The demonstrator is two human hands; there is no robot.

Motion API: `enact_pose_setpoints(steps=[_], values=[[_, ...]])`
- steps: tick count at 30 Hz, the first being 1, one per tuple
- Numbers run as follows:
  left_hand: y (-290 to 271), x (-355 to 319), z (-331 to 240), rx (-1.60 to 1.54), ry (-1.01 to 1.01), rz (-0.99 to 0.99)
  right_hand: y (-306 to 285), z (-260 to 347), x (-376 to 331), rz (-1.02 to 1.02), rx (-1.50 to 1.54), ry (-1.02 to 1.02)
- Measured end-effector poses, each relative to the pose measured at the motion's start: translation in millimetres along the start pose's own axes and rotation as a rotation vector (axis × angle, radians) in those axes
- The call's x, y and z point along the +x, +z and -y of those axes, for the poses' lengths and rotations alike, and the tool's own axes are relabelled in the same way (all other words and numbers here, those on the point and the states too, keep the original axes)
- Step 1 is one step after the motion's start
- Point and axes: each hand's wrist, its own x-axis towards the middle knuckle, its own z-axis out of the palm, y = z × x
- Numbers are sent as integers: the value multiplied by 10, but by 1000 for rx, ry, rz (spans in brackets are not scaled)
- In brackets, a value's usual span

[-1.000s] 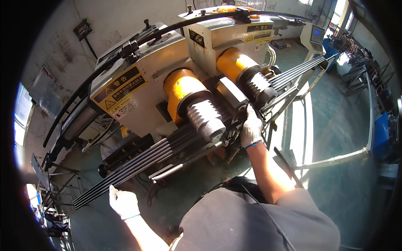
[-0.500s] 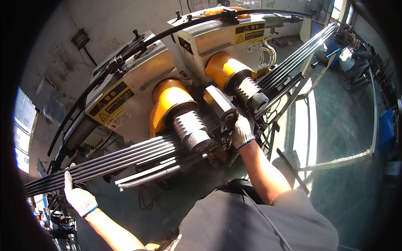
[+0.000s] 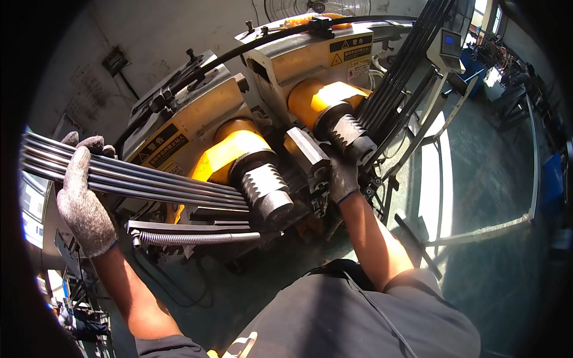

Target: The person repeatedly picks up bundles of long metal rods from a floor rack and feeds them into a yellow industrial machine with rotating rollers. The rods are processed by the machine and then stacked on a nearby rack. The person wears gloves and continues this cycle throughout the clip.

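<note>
A row of several long metal rods (image 3: 161, 182) runs from the far left into the machine. My left hand (image 3: 86, 200), in a knitted work glove, is closed round them near their left end, thumb in front and fingertips showing behind. The rods pass behind the left grooved roller (image 3: 262, 185). More rods (image 3: 401, 71) slant steeply up beyond the right grooved roller (image 3: 352, 134). My right hand (image 3: 344, 178), gloved too, lies against the metal block (image 3: 307, 152) between the rollers; its fingers are mostly hidden.
Yellow heads (image 3: 236, 140) carry the rollers on the machine's grey housings (image 3: 179, 107). A spring-wrapped hose (image 3: 200, 238) lies along the near side. At the right stand a control box (image 3: 447, 46) and a pale metal frame (image 3: 477, 231); a fan (image 3: 316, 7) is at the back.
The left ends of the rods have swung up, with my left hand rising and closing round them. The right-hand rods now slant more steeply upward. My right hand stays by the block.
</note>
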Motion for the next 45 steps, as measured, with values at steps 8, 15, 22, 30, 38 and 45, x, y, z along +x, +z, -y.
enact_pose_setpoints(steps=[8,15,22,30,38,45], values=[[568,338,132,816,1045,411,104,93,-105,-20,-27,4],[960,348,210,480,544,499,-263,-307,192,51,-319,-357],[915,370,237,441,414,548,-137,-115,23,72,-185,-168],[789,458,478,164,400,554,-171,-246,83,86,-171,-150],[914,440,342,350,341,511,-110,-139,45,13,-89,-52],[861,435,264,732,741,587,-147,-227,79,15,-172,-163]])
